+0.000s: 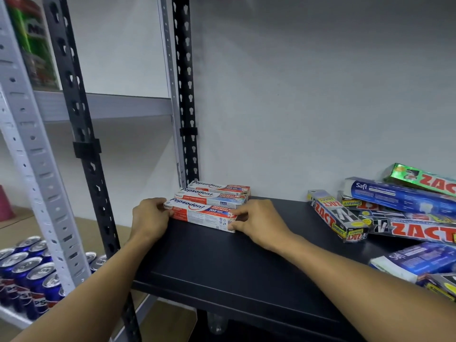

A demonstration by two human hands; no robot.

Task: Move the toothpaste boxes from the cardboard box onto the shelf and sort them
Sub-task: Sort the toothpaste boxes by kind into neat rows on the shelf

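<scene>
Three red-and-white Pepsodent boxes lie side by side at the back left of the black shelf point(222, 262). The nearest Pepsodent box point(201, 214) is held at both ends: my left hand point(150, 218) grips its left end and my right hand point(256, 220) pinches its right end. The other two Pepsodent boxes point(212, 195) sit just behind it against the wall. On the right of the shelf lies a loose pile of Zact boxes point(335, 215) and blue Safi boxes point(399, 196). The cardboard box is out of view.
A black slotted upright point(86, 149) and a grey upright point(32, 154) stand at the left. Several Pepsi cans point(27, 272) fill a lower shelf of the grey rack. A green tin point(32, 40) sits up at the top left. A white wall backs the shelf.
</scene>
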